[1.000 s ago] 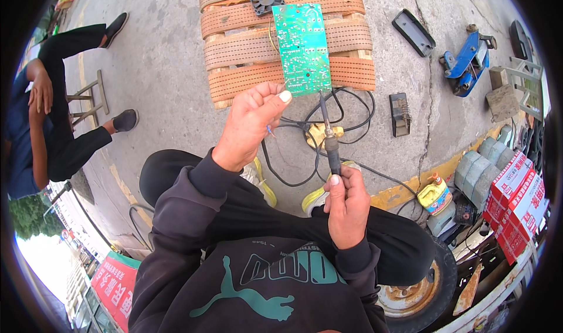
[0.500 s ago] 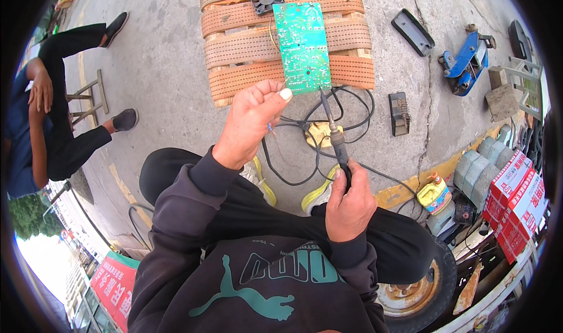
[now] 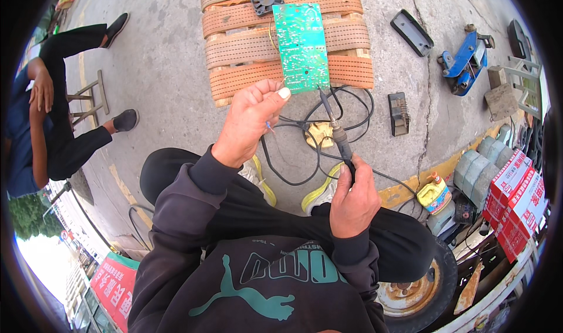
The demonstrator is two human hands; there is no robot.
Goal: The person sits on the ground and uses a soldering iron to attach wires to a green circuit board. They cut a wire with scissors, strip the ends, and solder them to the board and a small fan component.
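A green circuit board [image 3: 304, 51] lies on the strap-topped seat, its lower edge reaching past the front strap. My left hand [image 3: 249, 113] is closed, thumb and forefinger pinching at the board's lower left corner; what sits right between the fingertips is partly hidden. From that hand hangs a thin wire [image 3: 271, 129] with a blue bit on it. A soldering iron [image 3: 339, 134] is gripped in my right hand [image 3: 354, 207], its tip pointing up at the board's lower right edge. A small black fan [image 3: 265, 0] rests beside the board's upper left corner.
Black cable [image 3: 370, 113] loops over the ground around a yellowish lump [image 3: 319, 133]. To the right are a soldering iron stand [image 3: 399, 114], a black tray [image 3: 412, 32], a blue jack [image 3: 466, 63] and a yellow jug [image 3: 434, 194]. Another person [image 3: 41, 107] sits at the left.
My right hand has shifted slightly right and up, the iron's tip staying near the board's lower edge. The board has moved a touch left.
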